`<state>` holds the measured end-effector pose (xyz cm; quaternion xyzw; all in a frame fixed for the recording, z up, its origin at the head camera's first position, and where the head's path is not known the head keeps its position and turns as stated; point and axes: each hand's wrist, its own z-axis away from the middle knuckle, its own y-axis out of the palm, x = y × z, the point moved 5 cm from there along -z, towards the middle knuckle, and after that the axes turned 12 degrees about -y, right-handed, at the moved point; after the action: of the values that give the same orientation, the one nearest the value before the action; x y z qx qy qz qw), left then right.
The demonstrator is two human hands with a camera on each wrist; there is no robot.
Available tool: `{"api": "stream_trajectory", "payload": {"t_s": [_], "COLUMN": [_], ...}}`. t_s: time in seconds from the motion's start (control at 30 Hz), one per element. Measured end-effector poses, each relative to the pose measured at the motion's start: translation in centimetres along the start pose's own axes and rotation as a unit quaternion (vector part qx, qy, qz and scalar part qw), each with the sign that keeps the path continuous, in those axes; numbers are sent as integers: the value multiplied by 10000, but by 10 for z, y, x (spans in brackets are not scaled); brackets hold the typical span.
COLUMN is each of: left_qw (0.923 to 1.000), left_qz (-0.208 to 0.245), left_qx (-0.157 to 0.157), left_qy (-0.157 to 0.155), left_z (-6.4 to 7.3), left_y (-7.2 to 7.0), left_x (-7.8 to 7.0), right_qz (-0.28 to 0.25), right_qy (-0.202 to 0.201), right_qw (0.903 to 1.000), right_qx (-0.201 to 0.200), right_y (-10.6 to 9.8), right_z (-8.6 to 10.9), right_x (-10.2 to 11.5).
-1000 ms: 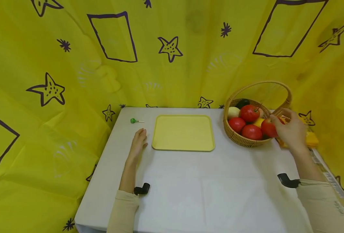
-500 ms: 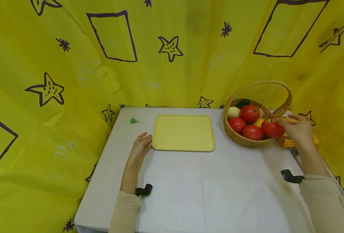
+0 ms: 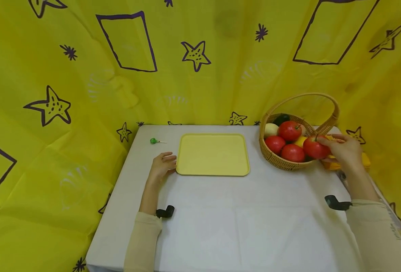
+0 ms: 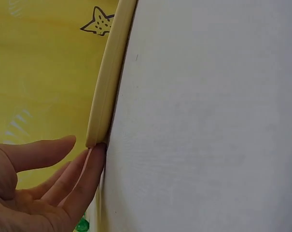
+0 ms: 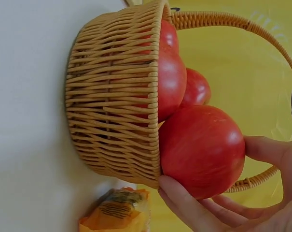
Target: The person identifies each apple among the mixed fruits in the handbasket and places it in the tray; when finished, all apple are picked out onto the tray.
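Observation:
At the basket's right rim my right hand [image 3: 347, 151] holds a red apple [image 5: 203, 152] between thumb and fingers. The wicker basket [image 5: 112, 96] has several other red apples [image 3: 293, 153] in it, along with a pale round fruit [image 3: 271, 130], something yellow [image 3: 300, 141] and a dark green one [image 3: 281, 119]. My left hand [image 3: 162, 166] is beside the yellow tray [image 3: 213, 155]. In the left wrist view, its fingertips touch the tray's near corner from below, and the thumb is apart from it.
A green lollipop [image 3: 154, 141] lies at the table's back left. Orange-yellow packages [image 3: 363, 161] sit right of the basket, partly hidden by my right hand. A yellow patterned curtain [image 3: 200, 87] surrounds the white table [image 3: 207, 219].
My left hand has moved right, against the tray's edge. The right hand has shifted right, and the apple it holds now sits slightly farther out over the basket's rim.

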<state>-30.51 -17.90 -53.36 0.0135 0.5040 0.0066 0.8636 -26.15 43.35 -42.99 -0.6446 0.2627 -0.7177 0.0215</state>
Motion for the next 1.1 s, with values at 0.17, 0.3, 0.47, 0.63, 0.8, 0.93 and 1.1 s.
{"api": "stream_trajectory", "payload": {"t_s": [0.17,0.3,0.47,0.63,0.8,0.93,1.1], "left_qw": [9995,9993,9994,9994,9994,9991,9993], "left_qz": [-277,-290,-295,-255,-267,-331,-296], "left_qx": [-144,-235,-187,-232,-233,-265,-210], "left_qy": [-13,-6,8,55,50,51,107], "left_z": [-3,-2,1,1,-2,-4,-5], "left_y": [-3,-6,-7,-5,-5,-3,0], "left_x": [-1,2,4,5,9,9,6], "right_qz": [-1042,-1500,-1487,-1264,-1202,-1516,-1563], "right_qy": [285,297,202,-108,-247,-264,-468], "right_qw": [9941,9882,9885,9915,9912,9866,9848], "right_qx": [-12,64,210,297,501,551,594], "right_y": [0,1,1,5,14,21,27], "right_z": [3,6,11,16,20,23,27], "right_x": [-1,1,12,33,48,57,66]}}
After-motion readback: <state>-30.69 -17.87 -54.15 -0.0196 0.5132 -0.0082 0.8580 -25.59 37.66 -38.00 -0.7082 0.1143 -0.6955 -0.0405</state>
